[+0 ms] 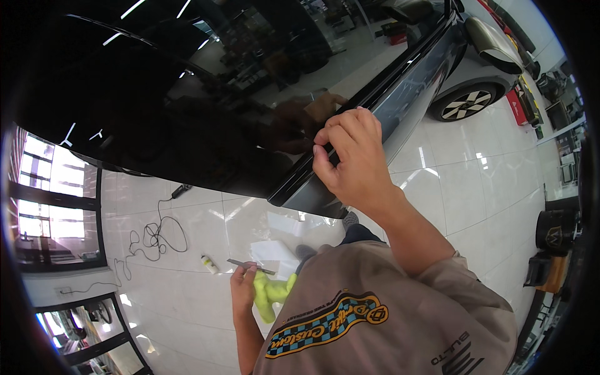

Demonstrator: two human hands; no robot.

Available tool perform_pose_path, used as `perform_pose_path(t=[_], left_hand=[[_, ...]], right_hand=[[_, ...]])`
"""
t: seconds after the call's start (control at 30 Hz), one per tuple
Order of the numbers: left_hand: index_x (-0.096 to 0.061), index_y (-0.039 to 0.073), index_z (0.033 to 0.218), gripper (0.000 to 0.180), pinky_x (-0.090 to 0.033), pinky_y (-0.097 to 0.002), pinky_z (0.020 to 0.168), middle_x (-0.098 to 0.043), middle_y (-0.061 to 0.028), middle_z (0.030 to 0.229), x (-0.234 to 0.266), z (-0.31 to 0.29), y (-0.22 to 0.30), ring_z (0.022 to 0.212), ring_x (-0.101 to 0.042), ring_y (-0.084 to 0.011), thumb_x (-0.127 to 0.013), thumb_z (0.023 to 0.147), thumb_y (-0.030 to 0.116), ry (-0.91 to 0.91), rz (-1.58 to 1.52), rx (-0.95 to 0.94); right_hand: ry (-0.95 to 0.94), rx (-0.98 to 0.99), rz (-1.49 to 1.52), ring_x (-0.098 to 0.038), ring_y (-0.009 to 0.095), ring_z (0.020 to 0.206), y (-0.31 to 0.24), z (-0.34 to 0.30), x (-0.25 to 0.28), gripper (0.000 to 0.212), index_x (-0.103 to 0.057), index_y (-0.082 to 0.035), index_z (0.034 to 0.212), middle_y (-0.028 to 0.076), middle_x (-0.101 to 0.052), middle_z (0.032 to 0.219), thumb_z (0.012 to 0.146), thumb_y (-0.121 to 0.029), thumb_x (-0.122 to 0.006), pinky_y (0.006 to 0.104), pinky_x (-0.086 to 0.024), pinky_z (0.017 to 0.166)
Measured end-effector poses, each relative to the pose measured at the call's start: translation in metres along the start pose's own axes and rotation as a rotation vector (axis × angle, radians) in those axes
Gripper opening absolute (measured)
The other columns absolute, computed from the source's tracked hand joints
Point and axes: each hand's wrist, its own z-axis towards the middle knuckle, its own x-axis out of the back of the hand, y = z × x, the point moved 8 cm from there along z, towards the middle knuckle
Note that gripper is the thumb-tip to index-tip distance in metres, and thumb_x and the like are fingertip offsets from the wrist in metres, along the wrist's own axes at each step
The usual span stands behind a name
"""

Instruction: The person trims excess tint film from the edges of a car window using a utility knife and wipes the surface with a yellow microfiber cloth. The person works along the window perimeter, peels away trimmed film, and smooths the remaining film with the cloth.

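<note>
My right hand [353, 156] is at the lower edge of a car's dark window [206, 125]. Its fingers are curled and the thumb is close to the fingertips beside the black window trim [297, 178]; whatever lies between them is too small to make out. Lower down and to the left, my left hand [242, 284] is closed on a slim grey cutter knife [259, 269], held crosswise between thumb and fingers. A bright yellow-green cloth [269, 299] hangs between that hand and my shirt; I cannot tell whether the hand grips it too.
White sheets [275, 251] lie on the glossy tiled floor [431, 219] by my feet, with a small bottle [209, 264] nearby. A black cable [153, 234] coils at the left. The car's side mirror [494, 44] juts out at upper right. A black bucket [556, 229] stands far right.
</note>
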Motion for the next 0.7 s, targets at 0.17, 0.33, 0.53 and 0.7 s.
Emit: perform_pose_path(t=[0.17, 0.33, 0.53, 0.7], left_hand=[[-0.068, 0.001, 0.105, 0.016, -0.051, -0.028, 0.076, -0.067, -0.0047, 0.095, 0.001, 0.002, -0.005, 0.085, -0.061, -0.0123, -0.062, 0.098, 0.013, -0.012, -0.015, 0.021], [-0.068, 0.0, 0.105, 0.016, -0.05, -0.0277, 0.076, -0.067, -0.0043, 0.094, 0.003, 0.002, -0.003, 0.084, -0.061, -0.0121, -0.062, 0.098, 0.014, -0.009, -0.003, 0.009], [-0.067, 0.0, 0.106, 0.016, -0.05, -0.0276, 0.075, -0.068, -0.0051, 0.093, 0.007, 0.002, -0.01, 0.083, -0.062, -0.0127, -0.062, 0.098, 0.013, 0.015, -0.013, 0.023], [-0.067, 0.001, 0.106, 0.016, -0.05, -0.0279, 0.075, -0.068, -0.0051, 0.092, 0.011, 0.006, -0.015, 0.082, -0.062, -0.0129, -0.062, 0.098, 0.013, 0.001, 0.012, 0.001]], right_hand=[[0.046, 0.029, -0.086, -0.056, 0.029, 0.098, -0.007, 0.004, -0.001, 0.018, -0.063, -0.006, 0.083, 0.008, -0.06, 0.095, 0.068, -0.004, -0.072, 0.0496, -0.041, 0.099], [0.083, 0.044, -0.056, -0.056, 0.029, 0.098, -0.001, 0.016, 0.011, 0.018, -0.063, -0.007, 0.084, 0.007, -0.061, 0.095, 0.069, -0.004, -0.071, 0.0462, -0.041, 0.093], [-0.091, -0.005, -0.04, -0.056, 0.027, 0.098, 0.003, 0.008, 0.01, 0.015, -0.066, -0.007, 0.084, 0.005, -0.061, 0.095, 0.072, -0.005, -0.074, 0.0426, -0.041, 0.088], [-0.069, -0.008, -0.051, -0.055, 0.027, 0.095, -0.005, 0.005, 0.004, 0.015, -0.065, -0.007, 0.083, 0.005, -0.061, 0.094, 0.071, -0.004, -0.074, 0.0421, -0.041, 0.088]])
